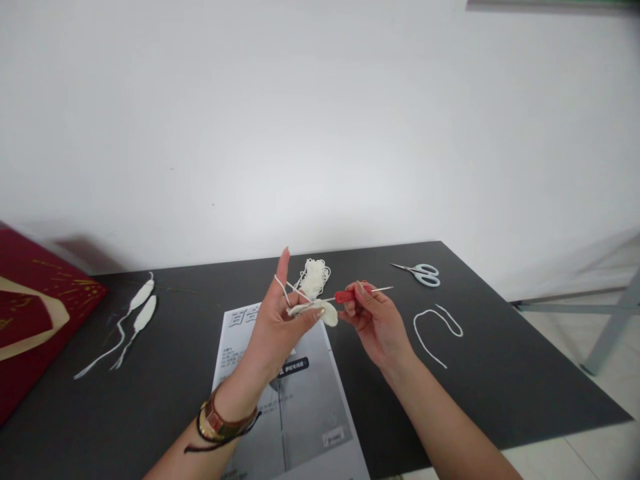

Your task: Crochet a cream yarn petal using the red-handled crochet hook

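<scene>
My left hand is raised over the dark table, pinching a small cream crocheted piece between thumb and fingers, with yarn looped over the upright index finger. My right hand grips a crochet hook with a red handle; its metal shaft points right and its other end meets the crocheted piece. A loose tangle of cream yarn lies on the table just behind the hands.
A printed instruction sheet lies under my forearms. Two finished cream crocheted leaves with tails rest at the left. Small scissors and a cut yarn strand lie at the right. A red box sits at the left edge.
</scene>
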